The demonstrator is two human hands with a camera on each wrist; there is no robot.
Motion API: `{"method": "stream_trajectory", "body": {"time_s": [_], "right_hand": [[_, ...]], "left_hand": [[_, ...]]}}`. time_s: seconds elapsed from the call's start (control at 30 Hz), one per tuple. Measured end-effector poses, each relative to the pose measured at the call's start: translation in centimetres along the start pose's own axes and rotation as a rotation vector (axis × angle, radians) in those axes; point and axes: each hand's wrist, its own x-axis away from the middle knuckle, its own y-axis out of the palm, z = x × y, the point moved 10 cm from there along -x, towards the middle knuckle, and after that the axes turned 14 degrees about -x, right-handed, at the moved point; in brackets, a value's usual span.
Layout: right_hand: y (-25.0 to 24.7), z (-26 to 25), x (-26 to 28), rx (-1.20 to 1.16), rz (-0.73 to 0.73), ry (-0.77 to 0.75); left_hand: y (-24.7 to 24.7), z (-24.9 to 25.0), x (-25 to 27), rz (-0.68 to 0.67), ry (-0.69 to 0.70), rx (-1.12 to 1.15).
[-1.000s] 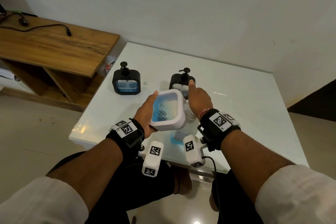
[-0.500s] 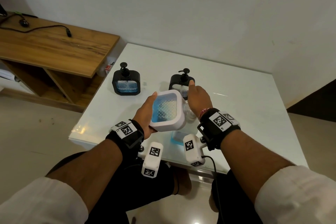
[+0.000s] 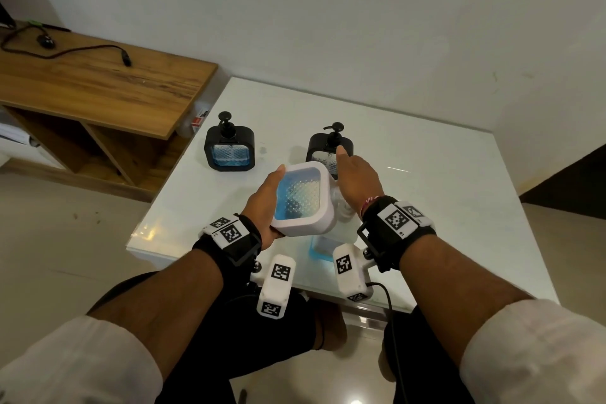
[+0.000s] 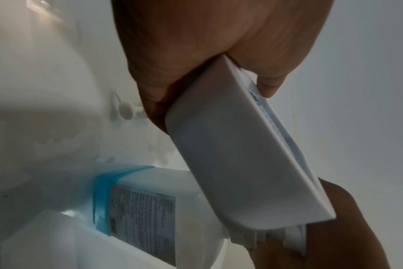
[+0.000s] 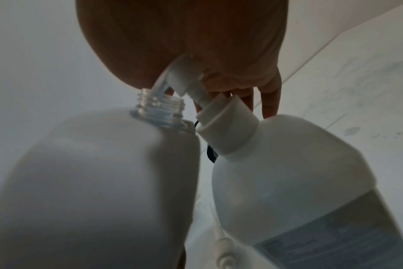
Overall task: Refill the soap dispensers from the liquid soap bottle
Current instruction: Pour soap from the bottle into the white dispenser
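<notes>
Pumping soap goes best when the spout stays inside the clear threaded neck of the white dispenser, which the left hand grips, tilted, above the near table edge. The right hand presses the pump head of the liquid soap bottle just beside it, fingers mostly straight. Short, full strokes should avoid drips. Two black dispensers stand farther off on the glossy white table; a wooden shelf sits to the left.

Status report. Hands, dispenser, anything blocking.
Left hand grips white dispenser, tilted. Right hand presses soap bottle's pump, spout in the dispenser's open neck. Loose white pump on table, clear of the work.
</notes>
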Motion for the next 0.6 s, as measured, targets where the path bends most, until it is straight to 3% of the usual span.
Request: {"method": "stream_trajectory", "body": {"time_s": [0.6], "right_hand": [[0.54,0.38,-0.01,0.029,-0.061,0.06]], "left_hand": [[0.02,-0.23,-0.59,-0.038,-0.009,-0.007]]}}
